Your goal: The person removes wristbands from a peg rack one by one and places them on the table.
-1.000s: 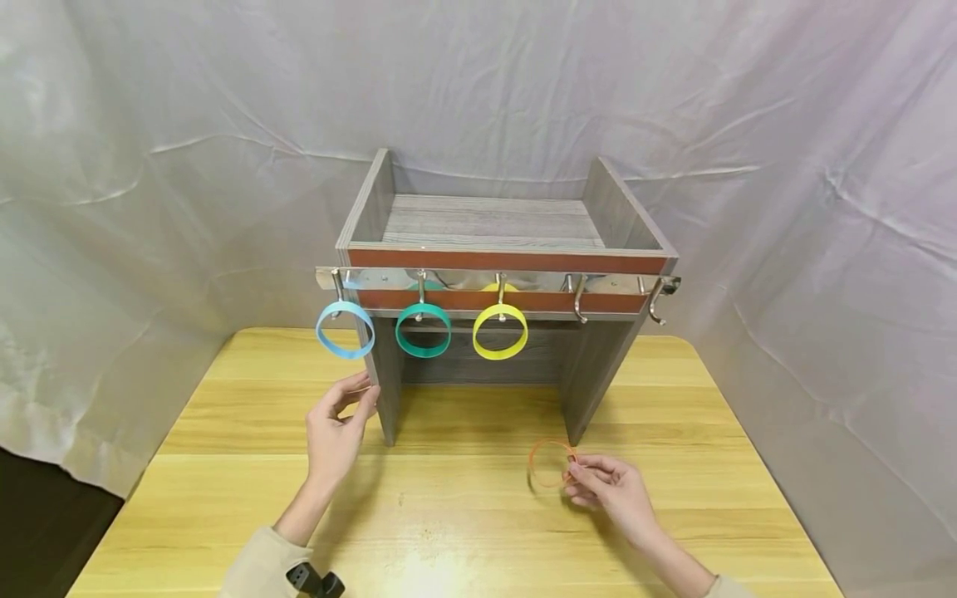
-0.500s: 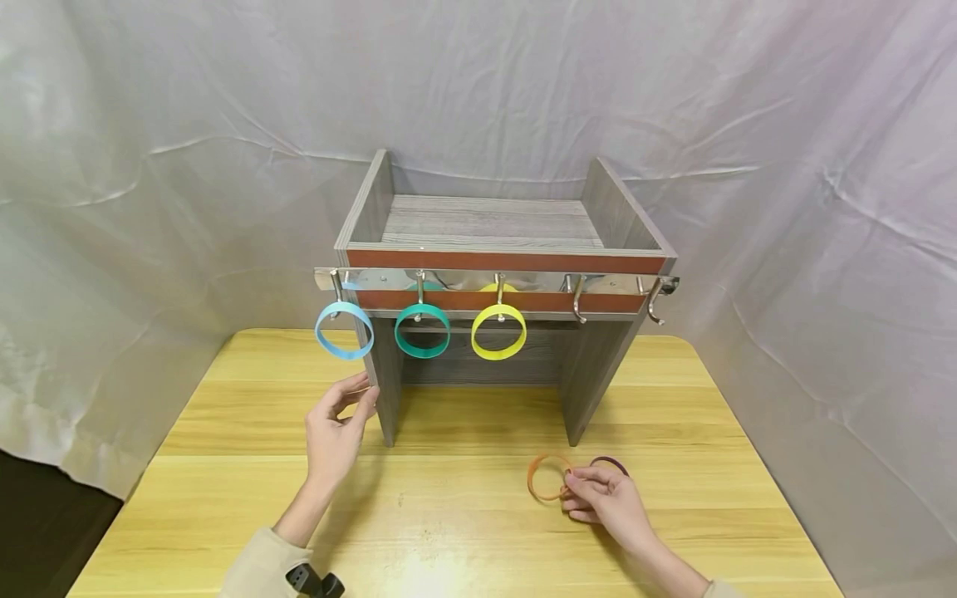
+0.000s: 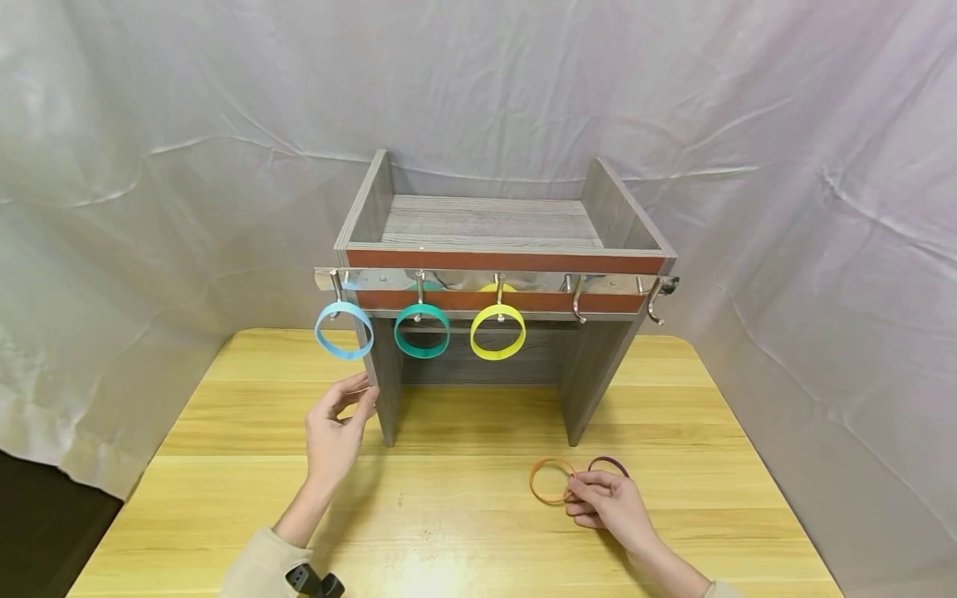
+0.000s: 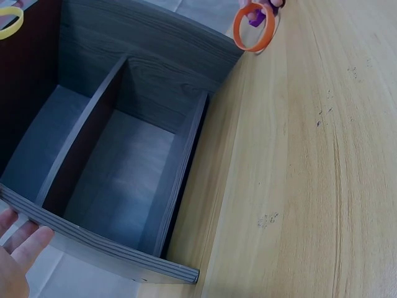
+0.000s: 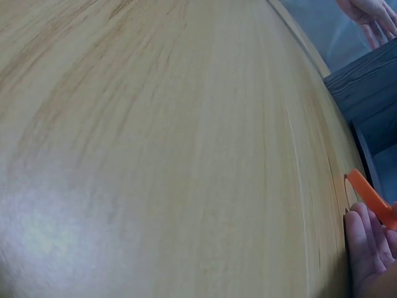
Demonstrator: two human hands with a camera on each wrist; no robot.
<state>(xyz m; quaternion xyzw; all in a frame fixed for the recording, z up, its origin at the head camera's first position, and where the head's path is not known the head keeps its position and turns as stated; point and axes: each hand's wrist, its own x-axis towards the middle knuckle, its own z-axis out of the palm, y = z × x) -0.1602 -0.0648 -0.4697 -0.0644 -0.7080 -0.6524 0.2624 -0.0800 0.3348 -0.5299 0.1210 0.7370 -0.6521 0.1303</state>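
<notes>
My right hand (image 3: 615, 508) pinches an orange ring (image 3: 533, 483) between thumb and fingers, low over the table in front of the shelf's right side. A purple ring (image 3: 611, 460) shows behind the same hand's fingers, partly hidden by them. In the right wrist view the orange ring (image 5: 370, 196) stands tilted at the fingertips. My left hand (image 3: 333, 436) grips the front edge of the grey wooden shelf's left side panel (image 3: 385, 407). Blue (image 3: 344, 355), green (image 3: 422, 354) and yellow (image 3: 498, 355) rings hang from hooks on a metal rail above.
The metal hook rail (image 3: 463, 280) runs along the shelf's front, with two bare hooks (image 3: 579, 301) at its right. The grey shelf (image 3: 493, 220) stands at the back of a wooden table (image 3: 449, 515). Pale grey cloth (image 3: 478, 91) hangs behind and at both sides.
My right hand and the orange ring have come down slightly, and the ring has turned to show more of its band. The purple ring has come into view. My left hand has stayed still.
</notes>
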